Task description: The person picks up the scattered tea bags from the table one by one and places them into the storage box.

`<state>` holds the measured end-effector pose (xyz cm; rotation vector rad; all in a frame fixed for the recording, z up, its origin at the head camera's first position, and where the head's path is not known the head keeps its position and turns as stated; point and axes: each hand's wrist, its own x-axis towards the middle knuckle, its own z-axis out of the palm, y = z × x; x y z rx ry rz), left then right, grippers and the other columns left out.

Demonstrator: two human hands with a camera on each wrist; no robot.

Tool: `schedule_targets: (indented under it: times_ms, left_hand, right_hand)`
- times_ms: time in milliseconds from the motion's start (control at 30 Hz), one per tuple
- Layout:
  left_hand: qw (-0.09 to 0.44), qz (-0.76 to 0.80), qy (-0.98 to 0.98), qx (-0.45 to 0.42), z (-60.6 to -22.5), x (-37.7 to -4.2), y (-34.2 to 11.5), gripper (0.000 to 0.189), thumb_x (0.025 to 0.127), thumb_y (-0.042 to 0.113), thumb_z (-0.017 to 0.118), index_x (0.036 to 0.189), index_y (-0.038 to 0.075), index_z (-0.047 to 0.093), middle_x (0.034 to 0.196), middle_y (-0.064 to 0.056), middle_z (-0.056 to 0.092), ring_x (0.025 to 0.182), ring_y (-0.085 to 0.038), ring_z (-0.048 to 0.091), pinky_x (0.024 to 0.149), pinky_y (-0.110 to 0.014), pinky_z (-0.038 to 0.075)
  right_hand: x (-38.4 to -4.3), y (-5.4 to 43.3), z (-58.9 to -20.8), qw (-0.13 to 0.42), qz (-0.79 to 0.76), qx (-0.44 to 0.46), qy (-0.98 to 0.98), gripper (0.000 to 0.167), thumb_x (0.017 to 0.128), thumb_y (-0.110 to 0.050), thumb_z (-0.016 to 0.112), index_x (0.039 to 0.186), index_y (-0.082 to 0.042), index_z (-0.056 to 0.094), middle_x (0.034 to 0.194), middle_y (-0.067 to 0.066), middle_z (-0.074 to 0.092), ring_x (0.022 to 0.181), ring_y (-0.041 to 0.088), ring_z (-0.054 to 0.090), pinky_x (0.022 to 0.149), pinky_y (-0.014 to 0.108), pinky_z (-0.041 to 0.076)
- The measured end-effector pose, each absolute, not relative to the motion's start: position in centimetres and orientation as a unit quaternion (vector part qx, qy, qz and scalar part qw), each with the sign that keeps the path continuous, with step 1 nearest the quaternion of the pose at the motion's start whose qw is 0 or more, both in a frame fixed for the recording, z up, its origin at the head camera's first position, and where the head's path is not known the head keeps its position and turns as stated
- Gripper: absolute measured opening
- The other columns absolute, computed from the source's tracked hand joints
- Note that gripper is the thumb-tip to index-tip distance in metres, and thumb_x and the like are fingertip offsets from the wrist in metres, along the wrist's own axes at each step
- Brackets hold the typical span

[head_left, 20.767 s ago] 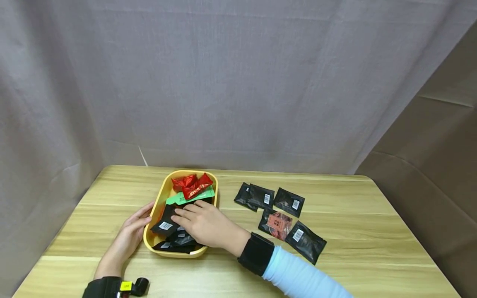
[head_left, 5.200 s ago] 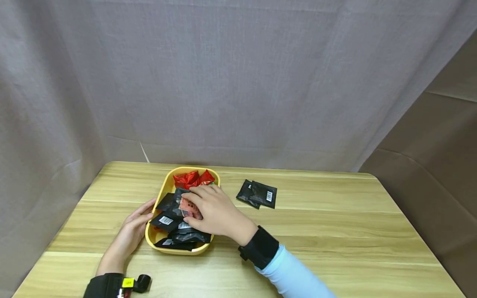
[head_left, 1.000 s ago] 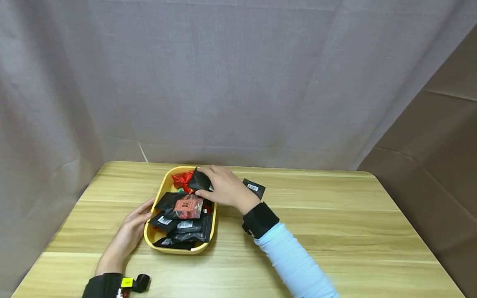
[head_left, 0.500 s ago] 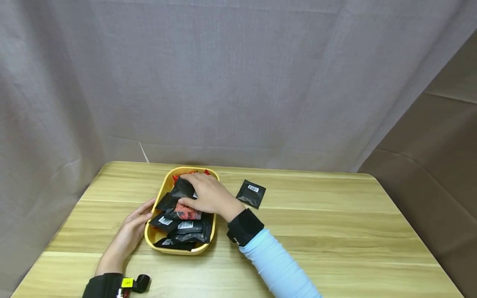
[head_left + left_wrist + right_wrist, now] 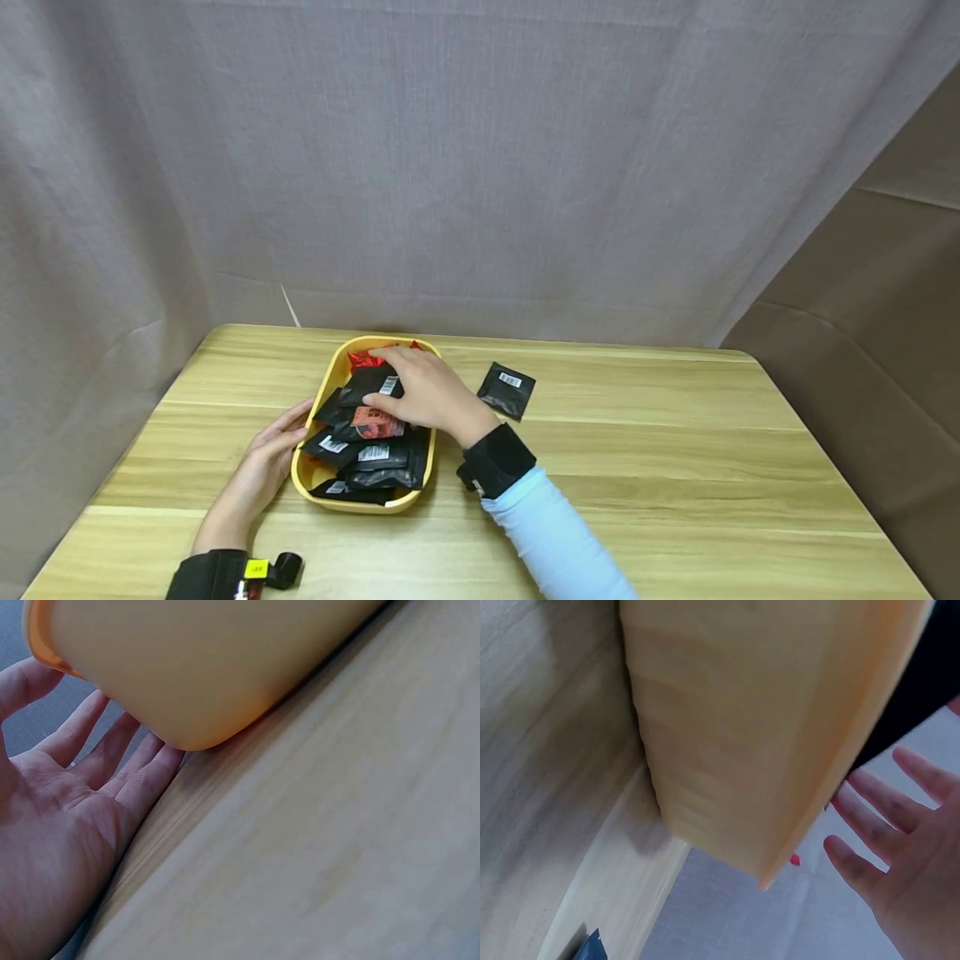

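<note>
A yellow plastic bin [image 5: 302,482] on the wooden table holds several flat black packets, one with a red label [image 5: 377,423], and red-wrapped pieces [image 5: 363,359] at its far end. My left hand [image 5: 258,467] rests against the bin's left side; in the left wrist view its fingers [image 5: 75,739] stretch along the outer wall. Over the bin's far half is my right hand [image 5: 426,389], thumb and fingers spread around a black packet [image 5: 362,385] lying on the pile. In the right wrist view the right hand [image 5: 911,851] has loosely extended fingers just past the rim.
One black packet [image 5: 507,392] with a barcode lies on the table [image 5: 675,450], right of the bin. A grey cloth [image 5: 480,167] hangs behind the table's far edge.
Over these frames several packets have gone from the table into the bin, leaving one outside. In the last half second my right hand let go of a packet, which now lies flatter.
</note>
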<state>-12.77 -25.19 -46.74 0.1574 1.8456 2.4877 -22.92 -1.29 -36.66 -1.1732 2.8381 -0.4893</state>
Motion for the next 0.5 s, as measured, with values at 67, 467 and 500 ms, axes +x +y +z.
schedule_targets:
  times_ms: [67, 467, 500]
  left_hand:
    - [0.02, 0.803, 0.593, 0.049, -46.8, -12.7, -25.2, 0.047, 0.102, 0.006, 0.044, 0.148, -0.002, 0.037, 0.129, 0.018, 0.058, 0.119, 0.002, 0.052, 0.098, -0.014, 0.042]
    - [0.014, 0.804, 0.592, 0.052, -46.9, -12.7, -25.2, 0.046, 0.102, 0.005, 0.043, 0.147, -0.001, 0.039, 0.13, 0.015, 0.058, 0.119, 0.001, 0.053, 0.097, -0.015, 0.042]
    - [0.014, 0.804, 0.592, 0.052, -46.9, -12.7, -25.2, 0.046, 0.102, 0.005, 0.043, 0.148, -0.001, 0.039, 0.13, 0.015, 0.058, 0.119, 0.001, 0.053, 0.097, -0.015, 0.042]
  right_hand:
    - [-23.0, -0.8, -36.6, 0.02, -0.18, -0.369, 0.912, 0.069, 0.094, -0.055, 0.06, 0.15, -0.017, 0.043, 0.148, 0.005, 0.048, 0.136, 0.023, 0.044, 0.113, 0.041, 0.034]
    - [-23.2, 3.8, -37.0, 0.035, -0.307, -0.302, 0.902, 0.062, 0.098, -0.044, 0.06, 0.151, -0.019, 0.042, 0.152, 0.005, 0.042, 0.14, 0.028, 0.037, 0.113, 0.049, 0.031]
    - [-23.2, 4.3, -37.0, 0.034, -0.311, -0.294, 0.903, 0.061, 0.098, -0.043, 0.061, 0.151, -0.019, 0.042, 0.152, 0.005, 0.043, 0.14, 0.029, 0.037, 0.113, 0.05, 0.031]
